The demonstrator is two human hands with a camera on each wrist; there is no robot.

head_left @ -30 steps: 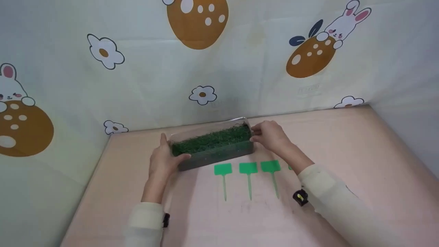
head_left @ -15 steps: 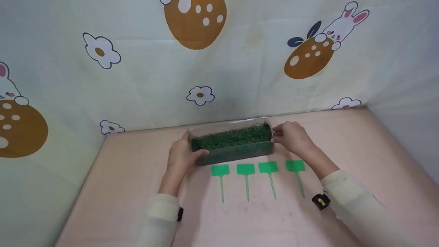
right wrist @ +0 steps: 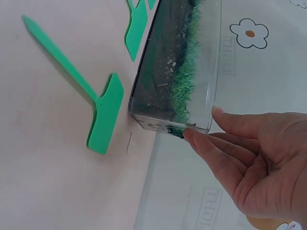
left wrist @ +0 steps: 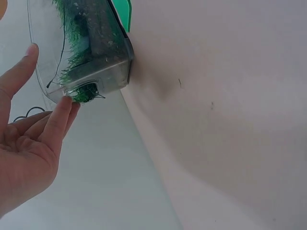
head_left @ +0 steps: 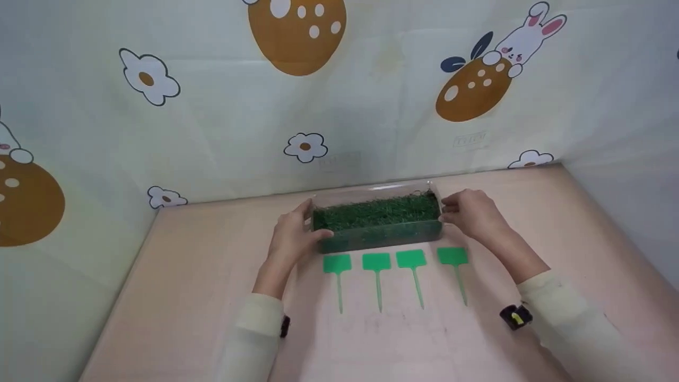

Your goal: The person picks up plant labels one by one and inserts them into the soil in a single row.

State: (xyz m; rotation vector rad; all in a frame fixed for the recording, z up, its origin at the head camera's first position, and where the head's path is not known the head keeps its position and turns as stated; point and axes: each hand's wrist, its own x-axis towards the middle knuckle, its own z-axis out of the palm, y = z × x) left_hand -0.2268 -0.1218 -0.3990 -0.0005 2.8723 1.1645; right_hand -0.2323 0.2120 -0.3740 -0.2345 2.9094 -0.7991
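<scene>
A clear plastic box (head_left: 379,236) with a strip of artificial grass (head_left: 376,211) inside stands near the back of the table, between both hands. My left hand (head_left: 292,236) grips its left end, thumb towards the front corner. In the left wrist view, the fingertips (left wrist: 64,108) touch the end wall by a small opening where grass shows. My right hand (head_left: 475,215) holds the right end; in the right wrist view its thumb is at the rim and its fingers are by a similar opening. Whether the box fully touches the table is unclear.
Several green T-shaped plant labels (head_left: 376,261) lie in a row just in front of the box, stems towards me. The pinkish tabletop (head_left: 212,297) meets a patterned cloth wall (head_left: 233,143) close behind the box. Another wall borders the right side.
Both hands have moved the box to the right and turned it straighter, parallel to the back wall. The rightmost label, mostly hidden by the right arm before, now shows whole.
</scene>
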